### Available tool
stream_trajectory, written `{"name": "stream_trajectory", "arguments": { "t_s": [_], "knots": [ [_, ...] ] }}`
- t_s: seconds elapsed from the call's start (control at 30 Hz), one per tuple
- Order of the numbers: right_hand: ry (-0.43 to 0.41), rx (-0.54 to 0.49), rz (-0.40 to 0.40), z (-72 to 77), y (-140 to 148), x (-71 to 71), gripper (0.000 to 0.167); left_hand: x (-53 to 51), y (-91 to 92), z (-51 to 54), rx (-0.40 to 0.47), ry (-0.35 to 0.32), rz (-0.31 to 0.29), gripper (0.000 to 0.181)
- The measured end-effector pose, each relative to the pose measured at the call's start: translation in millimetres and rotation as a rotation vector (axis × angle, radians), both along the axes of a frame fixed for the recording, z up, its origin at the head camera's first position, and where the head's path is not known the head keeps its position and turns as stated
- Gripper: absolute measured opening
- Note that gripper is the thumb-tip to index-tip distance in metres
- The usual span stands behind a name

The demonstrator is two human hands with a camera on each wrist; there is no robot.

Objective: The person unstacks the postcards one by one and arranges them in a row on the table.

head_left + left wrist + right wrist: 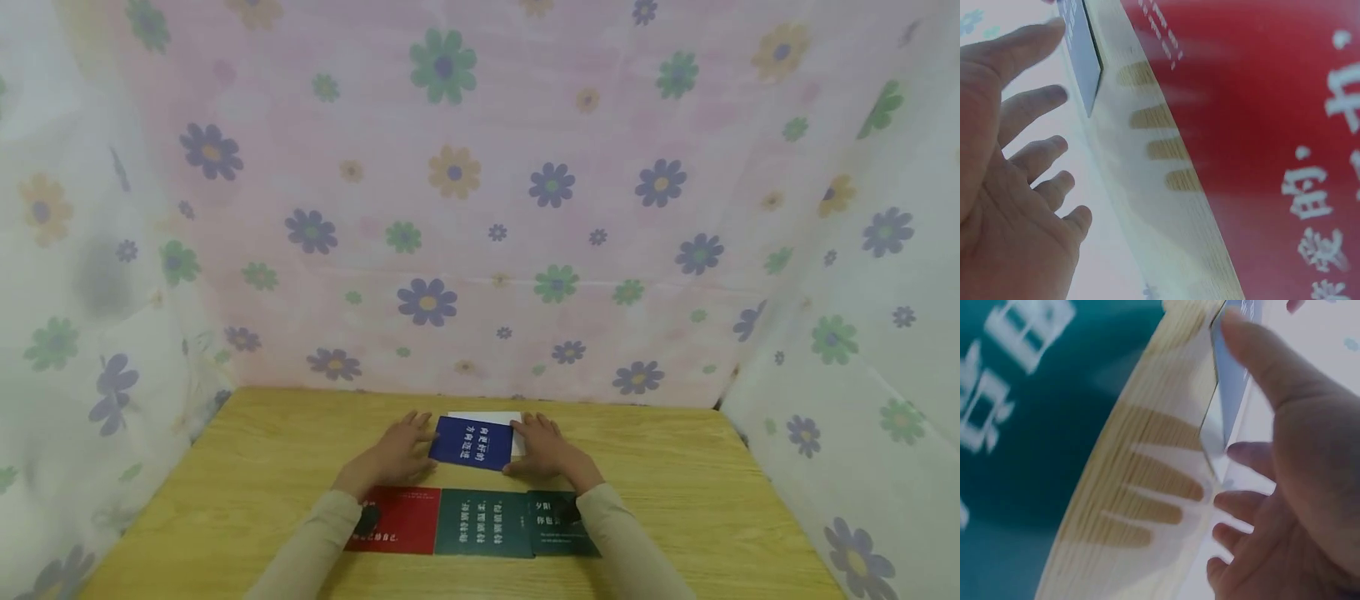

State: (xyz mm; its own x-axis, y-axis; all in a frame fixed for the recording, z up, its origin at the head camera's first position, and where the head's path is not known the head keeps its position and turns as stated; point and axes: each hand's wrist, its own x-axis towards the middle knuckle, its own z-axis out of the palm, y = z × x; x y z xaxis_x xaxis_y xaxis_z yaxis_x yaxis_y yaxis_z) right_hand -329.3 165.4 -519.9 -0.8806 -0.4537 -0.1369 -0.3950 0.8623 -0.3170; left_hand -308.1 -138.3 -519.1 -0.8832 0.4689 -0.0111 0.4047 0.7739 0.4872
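Observation:
A dark blue card [471,443] with white Chinese characters lies between my two hands, partly covering a white card [486,415] behind it. My left hand [397,448] is at its left edge, with fingers spread and fairly straight; the left wrist view shows the thumb [1041,40] near the card. On the opposite edge is my right hand [551,450], its fingers extended. In the right wrist view the right thumb [1247,337] overlaps the blue card, and the index fingertip touches or nearly touches the pale card edge [1213,440].
Nearer me, a red card [408,521], a green card [483,523] and a darker green card [555,533] lie in a row on the wooden table [247,483]. My forearms pass over the outer two. A flowered curtain [480,233] encloses the back and sides.

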Motion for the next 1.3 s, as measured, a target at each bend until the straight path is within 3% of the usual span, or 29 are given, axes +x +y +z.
{"name": "stream_trajectory", "arguments": {
  "t_s": [0.17, 0.4, 0.53, 0.7, 0.87, 1.3],
  "knots": [
    [-0.027, -0.058, -0.004, 0.5, 7, -1.9, 0.092, -12.6, -2.3, -1.7, 0.012, 0.002, -0.029, 0.081],
    [-0.076, -0.131, -0.010, 3.3, 12, -1.5, 0.095, -30.8, -3.4, 4.6, -0.130, -0.070, -0.039, 0.109],
    [-0.086, -0.157, -0.012, 2.0, 15, -2.5, 0.092, -36.2, -2.5, 5.7, -0.142, -0.119, -0.039, 0.106],
    [-0.095, -0.157, -0.015, -4.3, 15, -5.3, 0.090, -32.8, -1.8, 5.8, -0.106, -0.152, -0.022, 0.099],
    [-0.109, -0.173, -0.019, -7.4, 13, -5.4, 0.092, -28.3, -3.8, 3.1, -0.070, -0.166, -0.005, 0.095],
    [-0.081, -0.191, -0.044, -5.6, 9, -3.5, 0.094, -28.0, -6.0, -0.4, -0.032, -0.172, -0.015, 0.091]
  ]
}}
